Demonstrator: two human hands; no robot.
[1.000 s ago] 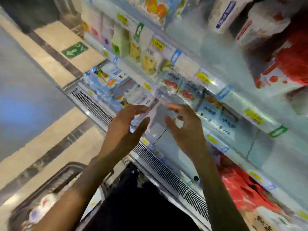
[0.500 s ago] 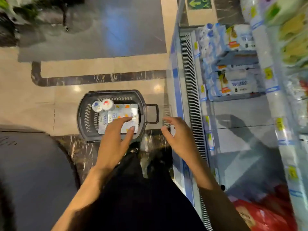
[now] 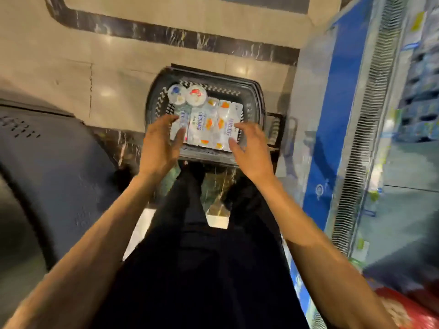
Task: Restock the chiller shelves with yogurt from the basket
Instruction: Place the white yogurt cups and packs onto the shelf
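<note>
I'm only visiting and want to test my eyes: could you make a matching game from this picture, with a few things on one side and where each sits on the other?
Things:
1 basket
2 blue-topped tub
3 flat yogurt packs
4 red packaging

Places:
A far left corner of the basket
B bottom right of the view, by the chiller
C on the floor, left of the chiller
D lying flat in the basket's near part

Pairs: 1-C, 2-A, 3-D, 4-B

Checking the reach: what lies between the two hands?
Head view: yogurt packs in the basket show between left hand and right hand.
</note>
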